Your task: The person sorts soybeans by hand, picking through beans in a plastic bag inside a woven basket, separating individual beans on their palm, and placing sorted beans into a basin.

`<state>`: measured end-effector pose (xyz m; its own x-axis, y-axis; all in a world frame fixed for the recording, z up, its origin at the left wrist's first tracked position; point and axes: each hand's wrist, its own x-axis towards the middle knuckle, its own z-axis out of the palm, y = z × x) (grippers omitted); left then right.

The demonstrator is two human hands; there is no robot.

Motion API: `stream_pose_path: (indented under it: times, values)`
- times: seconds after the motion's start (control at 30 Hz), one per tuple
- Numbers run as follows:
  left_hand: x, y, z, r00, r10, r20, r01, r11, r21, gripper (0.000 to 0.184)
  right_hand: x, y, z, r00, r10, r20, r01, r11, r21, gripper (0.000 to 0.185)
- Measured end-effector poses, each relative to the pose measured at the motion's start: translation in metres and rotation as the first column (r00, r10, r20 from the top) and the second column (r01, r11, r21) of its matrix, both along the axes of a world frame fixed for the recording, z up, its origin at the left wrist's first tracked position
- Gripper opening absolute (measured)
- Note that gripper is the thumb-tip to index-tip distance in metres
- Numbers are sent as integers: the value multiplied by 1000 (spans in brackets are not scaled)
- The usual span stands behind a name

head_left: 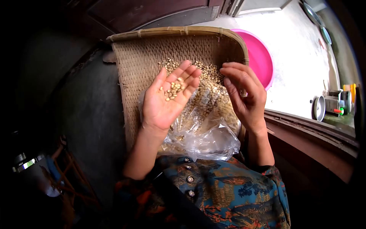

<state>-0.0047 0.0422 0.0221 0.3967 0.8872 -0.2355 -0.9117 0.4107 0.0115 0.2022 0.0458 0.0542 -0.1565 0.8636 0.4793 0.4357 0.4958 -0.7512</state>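
My left hand (167,101) is palm up, lightly cupped, with several pale tan beans (174,89) resting on the palm and at the base of the fingers. To the right, my right hand (246,91) hovers with loosely bent fingers, the thumb apart from the forefinger, and no object shows in it. Both hands are above a woven bamboo winnowing basket (133,61) on my lap. More loose beans (207,70) lie in the basket behind my left hand. A clear plastic bag (206,139) holding many beans spreads across the basket's near part.
A bright pink basin (259,57) stands beyond the basket's right rim. At the right runs a brown wooden sill (305,133), with a metal bowl (319,108) on the floor past it. A dark door panel (148,13) is at the back.
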Motion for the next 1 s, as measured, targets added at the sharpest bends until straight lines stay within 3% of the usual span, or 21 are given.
stream_pose_path:
  times: [0.03,0.07,0.17,0.37,0.7,0.93,1.0]
  values:
    - [3,-1,6,1000,26,-15,-27,996,-83,53,-3,-2,0,999,32,-3,-32,999,-18,21]
    - [4,-1,0,998,38,46,-35,998,-57,61,-6,-3,-1,998,58,34,-58,998,-2,22]
    - [4,-1,-4,992,21,124,-18,1000,-19,61,-13,-7,-8,985,91,150,-102,992,69,28]
    - [6,-4,-7,997,-3,77,0,999,44,63,-21,-12,-25,959,94,266,-130,984,120,32]
    - [12,-8,0,991,-49,-128,54,998,40,65,-27,-3,-13,934,208,291,-205,978,-40,42]
    - [13,-11,-10,997,-80,-13,81,996,42,63,-22,7,-15,954,259,150,-250,965,-76,28]
    - [13,-11,-11,996,-82,-25,83,996,22,63,-18,8,-16,966,257,34,-247,953,-174,23]
